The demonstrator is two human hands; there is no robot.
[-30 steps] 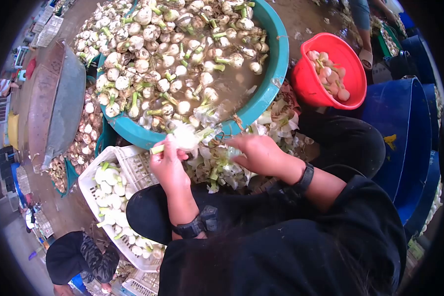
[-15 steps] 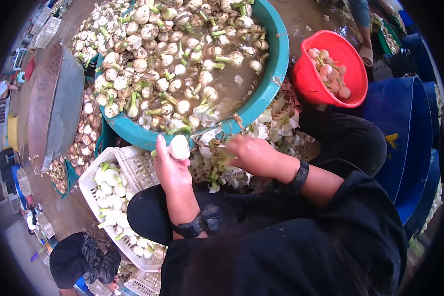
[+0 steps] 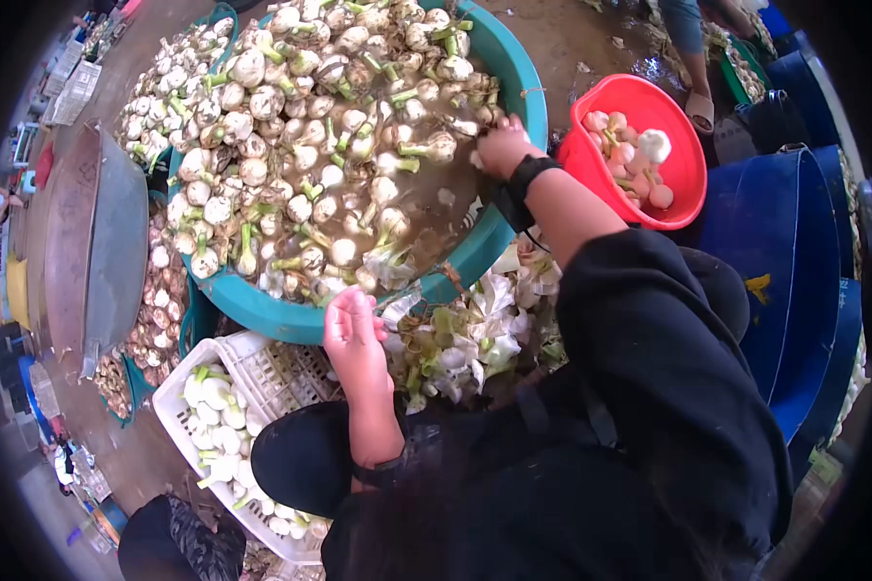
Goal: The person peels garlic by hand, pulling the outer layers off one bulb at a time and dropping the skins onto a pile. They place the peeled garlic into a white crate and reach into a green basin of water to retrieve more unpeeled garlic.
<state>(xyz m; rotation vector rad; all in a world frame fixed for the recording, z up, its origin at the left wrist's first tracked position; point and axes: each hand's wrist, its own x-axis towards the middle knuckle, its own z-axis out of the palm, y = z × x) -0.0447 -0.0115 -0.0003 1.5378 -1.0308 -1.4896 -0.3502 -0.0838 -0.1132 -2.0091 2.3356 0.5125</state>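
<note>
At the near rim of the teal tub (image 3: 225, 295), my left hand (image 3: 352, 324) is raised with its fingers loosely curled and a little apart, and no bulb shows in it. My right hand (image 3: 506, 150) reaches over the tub's right side, fingers bent down round a pale bulb (image 3: 476, 160) that is mostly hidden. Many muddy garlic bulbs (image 3: 252, 126) with green stems lie in the tub's brown water. A white bulb (image 3: 654, 146) rests on top of pinkish bulbs in the red basin (image 3: 688, 184).
Peeled bulbs fill part of a white crate (image 3: 179, 407) at lower left. Leafy peelings (image 3: 465, 349) lie below the tub. Blue barrels (image 3: 761, 252) stand at the right, a metal wheelbarrow (image 3: 116, 242) at the left. Another person's foot (image 3: 700, 108) is beyond the basin.
The white bulb is gone from my left hand. My right hand has moved up and right from the peelings into the tub. A white bulb now shows in the red basin.
</note>
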